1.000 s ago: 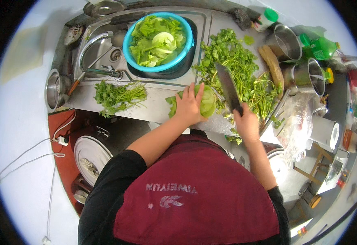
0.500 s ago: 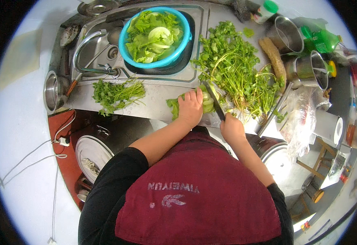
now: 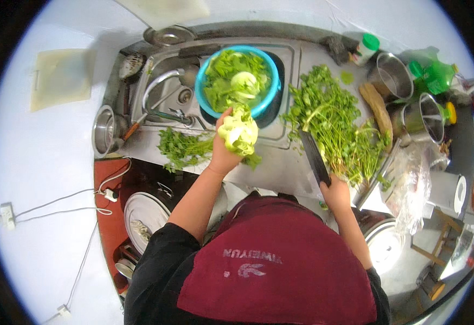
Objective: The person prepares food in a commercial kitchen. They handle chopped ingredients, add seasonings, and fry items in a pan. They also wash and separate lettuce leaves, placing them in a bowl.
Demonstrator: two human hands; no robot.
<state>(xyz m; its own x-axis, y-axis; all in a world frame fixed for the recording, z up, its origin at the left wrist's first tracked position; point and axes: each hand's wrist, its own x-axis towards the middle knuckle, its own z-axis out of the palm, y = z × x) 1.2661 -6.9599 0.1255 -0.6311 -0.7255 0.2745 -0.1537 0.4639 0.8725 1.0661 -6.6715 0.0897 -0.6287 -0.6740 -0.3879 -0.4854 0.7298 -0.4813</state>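
My left hand is closed around a pale green lettuce head, raised over the counter just in front of the blue basin. Cut pale ends face up. More lettuce fills that basin. My right hand grips the handle of a dark-bladed kitchen knife, its blade angled away from me to the left. The blade lies beside a big heap of leafy greens with thin stems. A smaller bunch of similar greens rests left of the lettuce.
The basin stands in a steel sink beside a faucet. Steel pots, a long brown root-like thing and a crumpled plastic bag line the right side. A steel bowl sits at the left end.
The lettuce was held down on the counter against the knife. My left hand has lifted it up and left toward the basin. The knife has come away to the right.
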